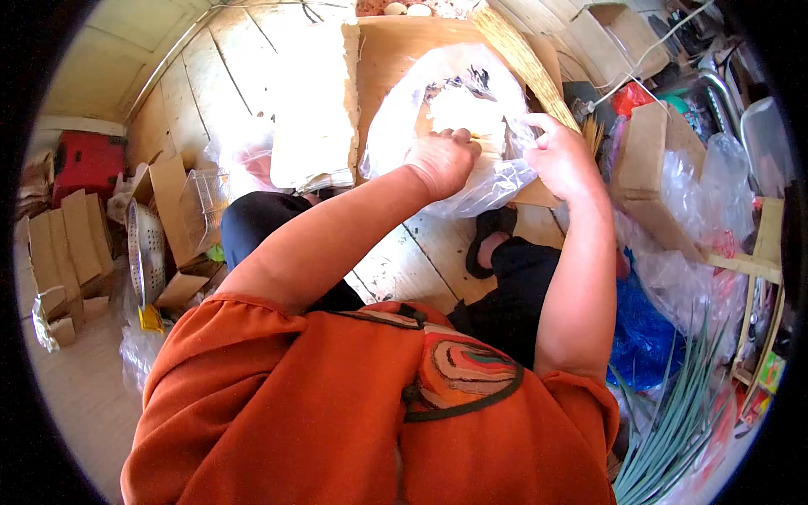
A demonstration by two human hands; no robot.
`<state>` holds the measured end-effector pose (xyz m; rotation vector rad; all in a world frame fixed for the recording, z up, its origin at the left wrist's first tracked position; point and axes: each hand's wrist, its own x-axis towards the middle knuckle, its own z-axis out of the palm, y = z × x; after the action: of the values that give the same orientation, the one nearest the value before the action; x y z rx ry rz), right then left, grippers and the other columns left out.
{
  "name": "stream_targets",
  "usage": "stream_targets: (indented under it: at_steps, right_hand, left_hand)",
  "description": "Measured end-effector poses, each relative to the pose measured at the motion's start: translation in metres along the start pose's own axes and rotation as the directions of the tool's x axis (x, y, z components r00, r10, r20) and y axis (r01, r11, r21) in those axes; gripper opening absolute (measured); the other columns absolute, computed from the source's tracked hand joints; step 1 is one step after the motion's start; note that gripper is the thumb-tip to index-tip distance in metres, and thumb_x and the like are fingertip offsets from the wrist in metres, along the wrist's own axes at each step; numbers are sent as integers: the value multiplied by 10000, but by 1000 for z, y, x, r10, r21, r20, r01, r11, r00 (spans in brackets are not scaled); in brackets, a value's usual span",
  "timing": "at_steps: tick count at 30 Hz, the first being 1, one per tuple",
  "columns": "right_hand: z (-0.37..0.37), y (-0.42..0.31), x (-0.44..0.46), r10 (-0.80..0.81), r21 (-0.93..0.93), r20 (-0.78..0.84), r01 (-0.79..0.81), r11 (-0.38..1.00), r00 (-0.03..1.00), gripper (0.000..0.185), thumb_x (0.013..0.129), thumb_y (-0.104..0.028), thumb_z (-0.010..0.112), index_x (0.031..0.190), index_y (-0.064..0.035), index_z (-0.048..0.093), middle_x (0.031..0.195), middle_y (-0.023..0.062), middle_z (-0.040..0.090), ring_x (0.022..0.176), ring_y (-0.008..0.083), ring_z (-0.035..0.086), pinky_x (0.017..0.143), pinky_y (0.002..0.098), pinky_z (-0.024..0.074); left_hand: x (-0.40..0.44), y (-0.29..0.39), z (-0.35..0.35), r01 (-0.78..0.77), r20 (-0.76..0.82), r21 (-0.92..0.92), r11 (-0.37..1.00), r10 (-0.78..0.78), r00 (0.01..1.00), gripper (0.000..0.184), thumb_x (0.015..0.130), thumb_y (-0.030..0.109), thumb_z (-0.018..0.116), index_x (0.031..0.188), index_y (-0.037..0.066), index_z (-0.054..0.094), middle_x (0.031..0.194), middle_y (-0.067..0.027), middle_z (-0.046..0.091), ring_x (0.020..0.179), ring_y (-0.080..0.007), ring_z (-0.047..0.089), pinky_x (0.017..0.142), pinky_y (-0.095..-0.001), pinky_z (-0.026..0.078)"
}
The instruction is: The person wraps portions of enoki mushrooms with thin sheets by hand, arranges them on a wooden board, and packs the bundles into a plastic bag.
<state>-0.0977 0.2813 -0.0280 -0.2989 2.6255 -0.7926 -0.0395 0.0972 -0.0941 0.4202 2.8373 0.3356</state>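
A clear plastic bag lies spread on a brown cardboard sheet in front of me. Pale, overexposed contents show inside it, with dark marks near their far edge; their kind cannot be made out. My right hand pinches the bag's right edge between thumb and finger. Over the near left part of the bag is my left hand, its fingers curled closed at the pale contents. What these fingers hold, if anything, is hidden.
A pale, torn-edged board stands left of the bag. A straw-coloured bundle lies along its right side. Cardboard boxes, plastic bags and long green onion leaves crowd the right. On the left are a perforated metal strainer and a red case.
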Motion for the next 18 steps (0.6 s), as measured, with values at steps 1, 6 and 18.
stream_targets:
  at_steps: [1,6,18]
  right_hand:
    - [1,0,0,-21,5,4,21,1000,1000,486,780,-29,605,1264,-53,575,867,101,670,749,160,619,687,295,499]
    - [2,-6,-6,-44,32,-123,48,998,991,481,781,-71,648,1257,-56,583,925,110,685,794,175,645,722,305,515]
    - [79,-45,-13,-343,-224,50,345,911,938,355,774,-48,598,1127,-55,642,1022,178,660,955,329,645,854,389,511]
  left_hand:
    - [-2,-2,3,3,-19,-37,999,-4,1000,285,822,138,542,1075,83,659,1157,-152,595,1100,-311,588,916,-413,484]
    - [-28,-21,-6,-106,-344,-142,984,51,938,268,808,134,578,1055,89,670,1122,-144,610,1032,-322,608,897,-415,493]
    - [-103,-67,-46,372,-132,-403,836,-455,880,724,810,262,703,1388,-5,359,1296,-234,532,1196,-337,544,1027,-389,419]
